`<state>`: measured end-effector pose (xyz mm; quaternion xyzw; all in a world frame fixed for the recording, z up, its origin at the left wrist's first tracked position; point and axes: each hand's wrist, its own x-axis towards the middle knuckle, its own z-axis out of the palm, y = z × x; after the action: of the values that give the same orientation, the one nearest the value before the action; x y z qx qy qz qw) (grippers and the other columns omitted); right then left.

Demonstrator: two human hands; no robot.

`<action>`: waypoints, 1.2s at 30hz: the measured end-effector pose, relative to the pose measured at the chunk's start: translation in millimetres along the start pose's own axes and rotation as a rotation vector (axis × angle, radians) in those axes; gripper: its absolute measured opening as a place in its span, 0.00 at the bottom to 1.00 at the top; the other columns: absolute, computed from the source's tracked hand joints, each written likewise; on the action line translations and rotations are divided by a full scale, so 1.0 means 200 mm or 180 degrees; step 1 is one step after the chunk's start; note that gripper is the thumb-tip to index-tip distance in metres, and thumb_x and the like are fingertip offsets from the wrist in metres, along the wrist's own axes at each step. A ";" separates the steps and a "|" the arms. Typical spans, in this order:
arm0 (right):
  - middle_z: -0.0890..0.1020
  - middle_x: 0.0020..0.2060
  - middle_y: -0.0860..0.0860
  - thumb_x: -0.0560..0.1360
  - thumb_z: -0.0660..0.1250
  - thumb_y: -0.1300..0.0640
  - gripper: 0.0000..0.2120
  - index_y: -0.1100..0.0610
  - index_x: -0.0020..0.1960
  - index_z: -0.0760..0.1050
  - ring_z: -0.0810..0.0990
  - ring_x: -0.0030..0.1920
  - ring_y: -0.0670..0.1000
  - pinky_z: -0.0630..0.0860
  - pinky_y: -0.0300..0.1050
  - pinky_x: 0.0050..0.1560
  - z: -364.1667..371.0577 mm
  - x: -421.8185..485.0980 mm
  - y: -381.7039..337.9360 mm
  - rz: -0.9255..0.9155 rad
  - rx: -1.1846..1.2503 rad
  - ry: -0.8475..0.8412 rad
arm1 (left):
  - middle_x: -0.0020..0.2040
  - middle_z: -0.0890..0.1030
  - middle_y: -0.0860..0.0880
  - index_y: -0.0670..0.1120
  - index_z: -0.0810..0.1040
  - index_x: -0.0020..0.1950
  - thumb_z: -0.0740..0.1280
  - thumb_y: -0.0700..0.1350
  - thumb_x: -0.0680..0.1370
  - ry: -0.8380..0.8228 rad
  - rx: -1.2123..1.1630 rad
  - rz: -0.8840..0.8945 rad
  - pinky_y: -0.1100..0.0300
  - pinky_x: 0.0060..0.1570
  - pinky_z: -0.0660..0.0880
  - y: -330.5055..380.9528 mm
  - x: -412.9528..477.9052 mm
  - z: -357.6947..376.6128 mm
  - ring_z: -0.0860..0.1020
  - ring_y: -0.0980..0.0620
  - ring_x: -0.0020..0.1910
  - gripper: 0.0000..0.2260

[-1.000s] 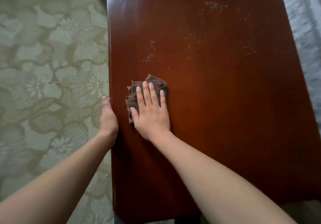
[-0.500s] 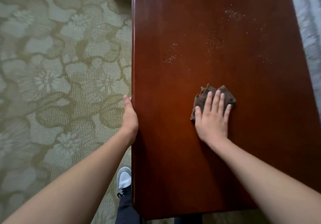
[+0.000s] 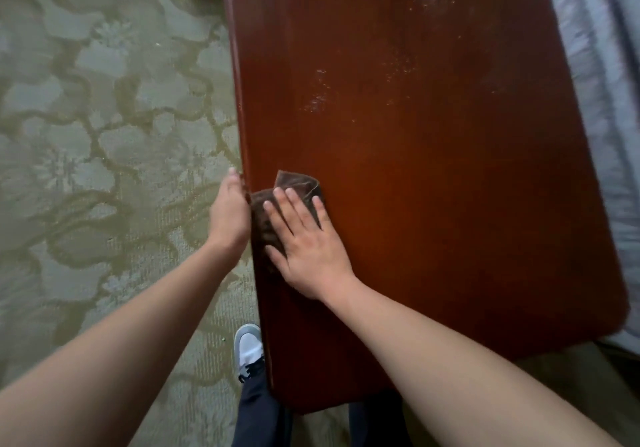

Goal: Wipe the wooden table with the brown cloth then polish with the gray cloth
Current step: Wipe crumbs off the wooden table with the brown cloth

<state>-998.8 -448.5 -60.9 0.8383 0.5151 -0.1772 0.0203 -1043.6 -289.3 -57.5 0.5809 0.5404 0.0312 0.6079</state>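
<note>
Brown cloth (image 3: 295,182) part-hidden under right hand (image 3: 309,249), fingers (image 3: 293,211) straight, left hand (image 3: 228,216) fingers unseen past table edge (image 3: 242,134)

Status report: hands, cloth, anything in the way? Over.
Right hand flat on brown cloth, at table left edge. Left hand rests against that edge. White specks farther up, unwiped. Gray cloth not in view.

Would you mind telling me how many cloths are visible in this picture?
1. The brown cloth lies on the wooden table near its left edge, pressed flat under the right hand. No gray cloth shows; one may be out of frame.
</note>
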 end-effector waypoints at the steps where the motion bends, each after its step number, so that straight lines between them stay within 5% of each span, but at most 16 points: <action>1: 0.45 0.85 0.53 0.84 0.48 0.38 0.36 0.53 0.86 0.47 0.41 0.85 0.52 0.44 0.62 0.82 0.01 -0.07 0.06 -0.0053 -0.0020 -0.0035 | 0.68 0.80 0.46 0.51 0.74 0.72 0.48 0.70 0.80 0.0111 0.0439 0.0224 0.41 0.71 0.70 0.01 -0.01 0.05 0.77 0.45 0.68 0.33; 4: 0.45 0.85 0.52 0.84 0.48 0.38 0.35 0.52 0.86 0.47 0.40 0.84 0.51 0.43 0.60 0.83 0.04 -0.32 0.30 -0.0020 -0.0084 -0.0096 | 0.83 0.58 0.42 0.47 0.55 0.83 0.51 0.61 0.85 0.0668 0.1701 0.0754 0.39 0.79 0.53 0.08 -0.12 0.26 0.55 0.43 0.82 0.30; 7: 0.49 0.85 0.53 0.84 0.50 0.38 0.35 0.52 0.86 0.50 0.45 0.85 0.53 0.46 0.60 0.82 0.07 -0.61 0.64 0.0104 -0.0199 -0.0079 | 0.85 0.44 0.43 0.49 0.49 0.84 0.55 0.59 0.84 0.0659 0.2460 0.1258 0.37 0.78 0.40 0.09 -0.23 0.50 0.40 0.44 0.83 0.32; 12: 0.54 0.84 0.55 0.83 0.51 0.39 0.35 0.54 0.85 0.51 0.47 0.84 0.53 0.47 0.58 0.80 0.09 -1.01 1.22 0.0445 -0.0460 -0.0289 | 0.85 0.44 0.45 0.52 0.53 0.84 0.56 0.59 0.84 -0.0110 0.2833 0.2116 0.39 0.80 0.40 -0.03 -0.44 0.84 0.37 0.47 0.83 0.30; 16: 0.40 0.84 0.53 0.81 0.37 0.36 0.36 0.52 0.84 0.38 0.35 0.83 0.50 0.37 0.56 0.82 0.03 -1.15 1.64 0.1940 -0.0129 -0.0403 | 0.85 0.48 0.45 0.53 0.55 0.83 0.53 0.59 0.85 -0.0342 0.3261 0.2399 0.36 0.79 0.41 -0.13 -0.57 1.00 0.42 0.48 0.84 0.27; 20: 0.45 0.85 0.57 0.82 0.38 0.37 0.37 0.56 0.85 0.41 0.43 0.85 0.57 0.45 0.64 0.82 0.05 -1.14 1.62 0.2860 0.0284 -0.0054 | 0.84 0.51 0.44 0.53 0.59 0.82 0.52 0.59 0.85 -0.0170 0.3645 0.2361 0.33 0.78 0.42 -0.16 -0.63 1.14 0.44 0.44 0.84 0.26; 22: 0.48 0.84 0.60 0.83 0.41 0.38 0.37 0.59 0.85 0.45 0.45 0.84 0.60 0.48 0.67 0.81 0.09 -1.16 1.49 0.2595 0.0130 0.0066 | 0.84 0.48 0.43 0.52 0.58 0.82 0.52 0.59 0.85 -0.0046 0.3607 0.2090 0.31 0.77 0.41 -0.14 -0.68 1.25 0.41 0.44 0.83 0.27; 24: 0.48 0.84 0.59 0.84 0.45 0.39 0.36 0.58 0.85 0.46 0.44 0.84 0.60 0.52 0.69 0.80 0.16 -1.25 1.32 0.1673 0.0009 0.0024 | 0.84 0.46 0.43 0.51 0.55 0.83 0.51 0.60 0.85 0.0016 0.3533 0.1966 0.29 0.75 0.40 -0.11 -0.69 1.35 0.40 0.45 0.83 0.27; 28: 0.49 0.85 0.53 0.84 0.50 0.37 0.35 0.51 0.85 0.46 0.45 0.85 0.54 0.45 0.62 0.83 0.21 -1.40 1.31 0.0281 -0.0117 -0.0022 | 0.85 0.46 0.45 0.52 0.49 0.84 0.52 0.59 0.85 -0.0114 0.3340 0.2282 0.29 0.76 0.40 0.02 -0.62 1.44 0.43 0.47 0.84 0.29; 30: 0.50 0.85 0.53 0.84 0.50 0.37 0.35 0.51 0.85 0.47 0.47 0.85 0.54 0.48 0.62 0.82 0.24 -1.65 1.66 0.0832 0.0006 -0.0106 | 0.85 0.47 0.44 0.52 0.48 0.84 0.52 0.58 0.85 -0.0414 0.3358 0.2624 0.31 0.77 0.42 0.07 -0.72 1.83 0.44 0.46 0.84 0.29; 33: 0.48 0.85 0.52 0.85 0.44 0.36 0.35 0.52 0.86 0.45 0.45 0.85 0.53 0.53 0.64 0.80 0.21 -1.73 1.87 0.1552 0.0075 -0.0224 | 0.85 0.45 0.44 0.53 0.49 0.84 0.52 0.59 0.85 -0.0290 0.3396 0.2694 0.33 0.78 0.43 0.14 -0.67 1.90 0.43 0.45 0.83 0.29; 36: 0.42 0.85 0.52 0.84 0.41 0.35 0.35 0.52 0.86 0.40 0.39 0.84 0.52 0.47 0.62 0.83 0.19 -1.81 2.06 0.2251 0.0282 -0.0090 | 0.85 0.42 0.46 0.54 0.49 0.84 0.48 0.61 0.85 -0.0392 0.3629 0.2741 0.33 0.78 0.42 0.15 -0.65 2.03 0.40 0.45 0.83 0.28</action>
<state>-796.9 -959.7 -42.7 0.9623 0.1846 -0.1930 0.0512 -798.7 -639.6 -59.0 0.9705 0.1601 -0.0517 0.1729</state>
